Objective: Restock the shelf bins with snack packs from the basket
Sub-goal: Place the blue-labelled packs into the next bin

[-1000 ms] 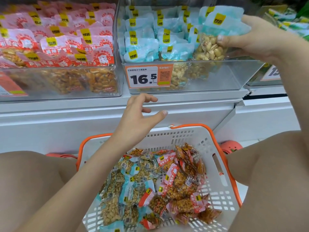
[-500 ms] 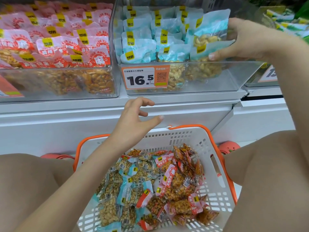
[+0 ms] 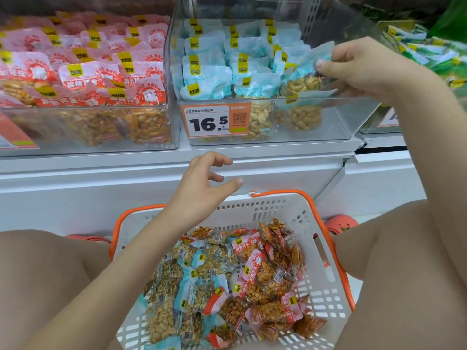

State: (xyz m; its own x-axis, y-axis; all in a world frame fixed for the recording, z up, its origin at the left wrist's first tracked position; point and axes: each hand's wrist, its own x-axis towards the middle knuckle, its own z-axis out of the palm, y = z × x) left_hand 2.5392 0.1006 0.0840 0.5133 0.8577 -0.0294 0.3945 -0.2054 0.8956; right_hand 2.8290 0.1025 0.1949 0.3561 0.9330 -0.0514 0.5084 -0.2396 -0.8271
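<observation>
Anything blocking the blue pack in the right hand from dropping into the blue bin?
Nothing visible. The right hand pinches the blue pack above the bin's open right end, beside the stocked packs.

My bare knees point(image 3: 38, 274) flank the scene. An orange price tag point(image 3: 216, 120) reading 16.5 sits just above the white shelf ledge point(image 3: 101, 170). An orange shoe point(image 3: 341, 224) shows on the floor to my right.
</observation>
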